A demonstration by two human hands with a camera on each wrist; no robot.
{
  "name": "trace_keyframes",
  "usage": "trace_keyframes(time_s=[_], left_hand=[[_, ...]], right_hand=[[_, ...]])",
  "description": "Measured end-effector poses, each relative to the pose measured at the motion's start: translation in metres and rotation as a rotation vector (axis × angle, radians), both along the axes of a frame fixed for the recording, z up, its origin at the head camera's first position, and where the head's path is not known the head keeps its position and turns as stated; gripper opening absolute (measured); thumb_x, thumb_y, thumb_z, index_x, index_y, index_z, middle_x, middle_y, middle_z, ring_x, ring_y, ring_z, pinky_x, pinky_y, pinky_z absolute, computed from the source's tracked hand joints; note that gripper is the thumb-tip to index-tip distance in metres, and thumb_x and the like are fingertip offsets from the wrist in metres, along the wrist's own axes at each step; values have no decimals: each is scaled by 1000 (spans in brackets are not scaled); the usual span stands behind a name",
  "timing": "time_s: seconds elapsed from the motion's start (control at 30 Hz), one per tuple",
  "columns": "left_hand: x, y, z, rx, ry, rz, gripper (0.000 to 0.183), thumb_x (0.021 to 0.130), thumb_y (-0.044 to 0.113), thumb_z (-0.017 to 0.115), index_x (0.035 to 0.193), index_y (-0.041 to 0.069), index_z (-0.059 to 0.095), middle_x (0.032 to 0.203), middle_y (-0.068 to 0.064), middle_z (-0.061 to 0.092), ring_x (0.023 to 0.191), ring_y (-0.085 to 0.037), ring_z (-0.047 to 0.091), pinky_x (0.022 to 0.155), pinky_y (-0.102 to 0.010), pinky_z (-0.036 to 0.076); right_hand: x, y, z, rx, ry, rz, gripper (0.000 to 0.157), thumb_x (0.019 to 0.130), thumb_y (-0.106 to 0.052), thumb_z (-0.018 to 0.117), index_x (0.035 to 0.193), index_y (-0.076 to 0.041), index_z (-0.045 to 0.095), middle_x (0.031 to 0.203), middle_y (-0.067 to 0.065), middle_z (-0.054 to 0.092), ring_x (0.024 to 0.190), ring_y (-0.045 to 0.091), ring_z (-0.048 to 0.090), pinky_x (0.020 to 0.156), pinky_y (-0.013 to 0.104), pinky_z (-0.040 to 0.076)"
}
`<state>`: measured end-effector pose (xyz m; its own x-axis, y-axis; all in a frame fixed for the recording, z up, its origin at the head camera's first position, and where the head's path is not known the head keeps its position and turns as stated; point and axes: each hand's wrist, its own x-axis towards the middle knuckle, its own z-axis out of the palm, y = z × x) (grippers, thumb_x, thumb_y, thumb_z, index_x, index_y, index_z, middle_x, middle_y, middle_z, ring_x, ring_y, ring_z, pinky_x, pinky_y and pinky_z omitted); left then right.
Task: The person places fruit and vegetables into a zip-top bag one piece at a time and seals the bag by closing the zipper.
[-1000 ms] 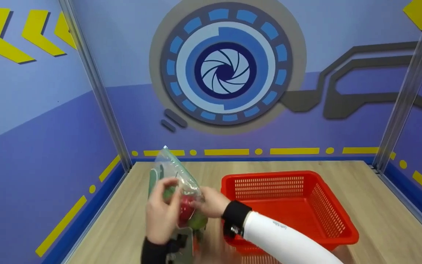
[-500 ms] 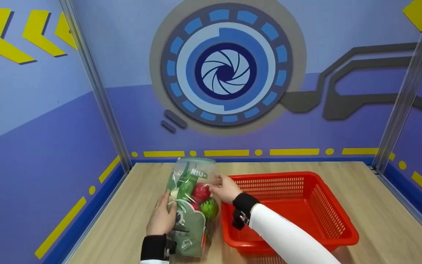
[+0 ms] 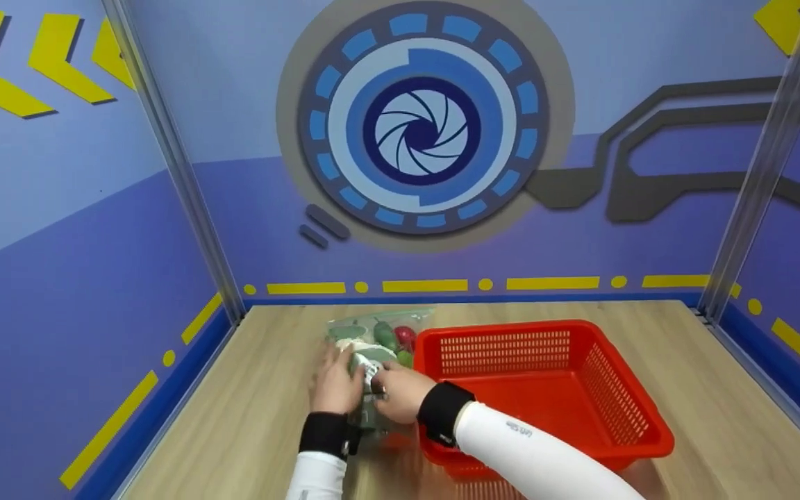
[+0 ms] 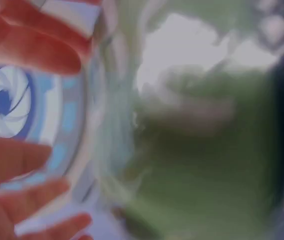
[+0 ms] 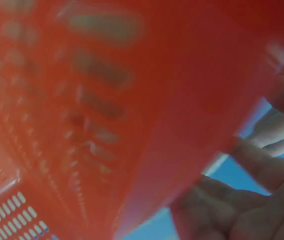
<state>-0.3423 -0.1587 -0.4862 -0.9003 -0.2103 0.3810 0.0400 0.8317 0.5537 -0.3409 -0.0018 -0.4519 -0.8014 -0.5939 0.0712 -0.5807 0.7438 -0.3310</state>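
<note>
A clear zip bag with a green printed front lies on the table left of the basket. Through its plastic show a green vegetable and a round red one. My left hand rests on the bag's left side, fingers extended; the left wrist view shows these fingers spread beside the blurred green bag. Over the bag's lower right part lies my right hand, touching its front. In the right wrist view the right hand's fingers look loosely bent, with nothing seen gripped.
A red plastic basket with slotted walls stands immediately right of the bag, under the right forearm. Its wall fills much of the right wrist view. Printed panels and metal posts enclose the wooden table.
The bag's top was first bunched between both hands, then spread out. Now the bag lies flatter, and the right hand has moved from its upper right edge down onto its front.
</note>
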Motion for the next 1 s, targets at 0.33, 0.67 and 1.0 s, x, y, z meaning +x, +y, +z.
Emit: trace_keyframes(time_s=[0.33,0.67,1.0], left_hand=[[1,14,-24,-194,-143,-90,49,103,22,57,152,21,53,168,-17,30,153,-40,32,113,-72,31],[-2,14,-32,-184,-176,-78,47,104,25,53,152,22,52,156,-15,52,143,-42,44,114,-74,26],[-13,8,-19,-103,-167,-59,64,103,30,59,161,14,35,160,-34,35,140,-51,48,114,-73,30]], right_hand=[[-2,-1,-10,47,110,44,12,89,-20,71,92,-10,78,90,9,74,77,21,68,76,34,57],[-4,1,-12,17,107,58,12,87,-17,71,94,-12,79,91,7,76,86,23,71,80,33,57],[-18,25,8,-382,-94,1,69,100,-28,67,156,-2,38,159,20,44,147,37,44,121,53,34]])
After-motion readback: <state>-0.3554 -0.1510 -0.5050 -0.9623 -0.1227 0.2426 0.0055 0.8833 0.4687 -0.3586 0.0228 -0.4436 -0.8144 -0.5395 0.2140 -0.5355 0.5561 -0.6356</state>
